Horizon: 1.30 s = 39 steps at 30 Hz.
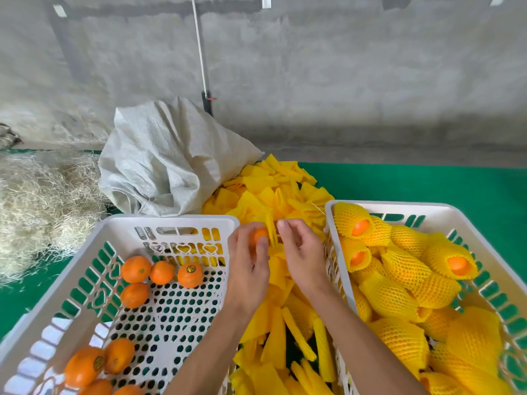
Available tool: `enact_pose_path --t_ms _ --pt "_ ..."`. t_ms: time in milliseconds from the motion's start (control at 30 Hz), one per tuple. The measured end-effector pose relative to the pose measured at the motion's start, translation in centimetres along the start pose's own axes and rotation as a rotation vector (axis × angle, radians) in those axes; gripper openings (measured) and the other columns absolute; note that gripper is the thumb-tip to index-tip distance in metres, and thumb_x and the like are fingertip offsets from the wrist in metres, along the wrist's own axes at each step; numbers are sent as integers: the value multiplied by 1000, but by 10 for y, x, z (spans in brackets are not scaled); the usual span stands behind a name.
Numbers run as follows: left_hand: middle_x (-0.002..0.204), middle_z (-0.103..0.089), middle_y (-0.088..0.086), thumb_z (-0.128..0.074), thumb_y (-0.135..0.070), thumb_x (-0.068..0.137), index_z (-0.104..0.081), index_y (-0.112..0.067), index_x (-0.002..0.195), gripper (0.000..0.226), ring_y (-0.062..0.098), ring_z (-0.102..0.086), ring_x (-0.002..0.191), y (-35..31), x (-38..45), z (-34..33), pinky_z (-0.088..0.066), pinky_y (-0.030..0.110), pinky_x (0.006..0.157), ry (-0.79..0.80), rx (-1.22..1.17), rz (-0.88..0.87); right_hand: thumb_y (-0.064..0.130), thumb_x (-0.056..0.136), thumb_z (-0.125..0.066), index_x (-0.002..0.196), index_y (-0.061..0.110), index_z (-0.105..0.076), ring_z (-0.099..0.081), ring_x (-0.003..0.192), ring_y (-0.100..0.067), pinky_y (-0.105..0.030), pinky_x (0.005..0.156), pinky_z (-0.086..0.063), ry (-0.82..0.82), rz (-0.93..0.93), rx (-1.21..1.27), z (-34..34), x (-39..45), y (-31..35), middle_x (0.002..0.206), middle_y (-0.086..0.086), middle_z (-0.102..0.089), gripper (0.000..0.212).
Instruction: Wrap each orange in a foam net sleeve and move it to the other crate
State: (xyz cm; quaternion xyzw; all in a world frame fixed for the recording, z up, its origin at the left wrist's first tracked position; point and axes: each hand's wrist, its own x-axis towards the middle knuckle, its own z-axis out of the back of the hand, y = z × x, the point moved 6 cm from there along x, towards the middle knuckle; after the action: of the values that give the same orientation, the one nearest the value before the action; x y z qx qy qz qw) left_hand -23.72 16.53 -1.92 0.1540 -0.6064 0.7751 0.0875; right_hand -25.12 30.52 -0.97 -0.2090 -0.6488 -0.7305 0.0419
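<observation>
Head view: the left hand (pixel 247 269) grips an orange (pixel 258 236) at centre frame, while the right hand (pixel 303 253) pinches a foam sleeve (pixel 272 233) beside it. Many wrapped oranges fill the right crate (pixel 427 208); about nine bare ones remain in the left crate (pixel 94 240).

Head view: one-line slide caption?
Left hand holds a bare orange while right hand pinches a yellow foam net sleeve between two white plastic crates.

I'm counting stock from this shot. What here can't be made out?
- Bare oranges in the left crate: bottom edge cuts the near ones off.
- Wrapped oranges in the right crate: stacked, lower layers hidden.
- Orange in the left hand: mostly hidden by fingers.
- Sticker text: too small.
</observation>
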Motion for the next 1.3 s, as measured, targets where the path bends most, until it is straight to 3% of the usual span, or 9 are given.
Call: enact_pose_path --t_ms 133,400,567,733,867,967,1067,1233,1300 --pt "129 -52 3 -52 -64 99 -54 -39 128 38 21 -63 113 1 -1 2 -63 42 84 -25 -130 98 27 96 -69 110 17 -76 -71 103 -7 -19 84 -55 100 -54 73 0 3 1 105 10 -77 19" --pt "113 -61 13 -56 -24 108 -61 -21 119 12 31 -68 99 8 4 1 -64 43 74 -76 -323 167 27 88 -80 115 26 -72 -71 105 -3 -17 82 -56 199 -190 120 1 2 -7 109 15 -76 29" --pt "107 -56 15 -60 -21 106 -63 -25 117 12 22 -61 88 5 6 4 -65 46 73 -115 -334 139 16 98 -67 126 33 -63 -70 108 -11 -35 87 -62 79 -136 10 8 5 -11 117 10 -71 33" --pt "93 -52 8 -56 -19 107 -60 -23 119 13 21 -57 80 5 7 5 -65 44 72 -140 -358 123 5 104 -53 109 20 -59 -61 96 -10 -30 65 -57 56 305 -371 4 1 15 114 6 -53 17" --pt "103 -54 12 -58 -24 106 -61 -29 117 12 24 -60 86 8 7 4 -64 40 71 -131 -351 122 -4 100 -52 121 12 -70 -56 92 -6 -8 74 -45 115 270 -536 -1 0 11 119 -3 -59 32" --pt "111 -56 15 -60 -26 105 -62 -31 116 13 23 -62 90 8 8 1 -63 39 71 -111 -335 133 9 101 -56 113 10 -73 -61 85 -9 -24 73 -53 117 175 -490 1 2 9 101 0 -66 21" --pt "111 -58 9 -62 -24 104 -63 -28 115 12 22 -63 91 10 9 1 -63 37 69 -102 -314 135 25 98 -67 95 17 -69 -60 82 -10 -14 66 -45 46 169 -431 5 2 17 90 10 -63 9" --pt "116 -61 6 -62 -20 105 -64 -24 119 15 30 -64 104 7 7 1 -63 39 75 -84 -321 158 22 96 -67 109 17 -60 -53 87 -2 -9 72 -42 76 45 -490 4 5 4 103 7 -57 16" --pt "124 -60 2 -58 -14 106 -64 -25 126 24 27 -63 113 4 6 2 -63 39 82 -67 -346 141 21 95 -70 122 12 -58 -56 102 -10 -14 80 -45 101 7 -566 4 7 -3 116 1 -57 31"
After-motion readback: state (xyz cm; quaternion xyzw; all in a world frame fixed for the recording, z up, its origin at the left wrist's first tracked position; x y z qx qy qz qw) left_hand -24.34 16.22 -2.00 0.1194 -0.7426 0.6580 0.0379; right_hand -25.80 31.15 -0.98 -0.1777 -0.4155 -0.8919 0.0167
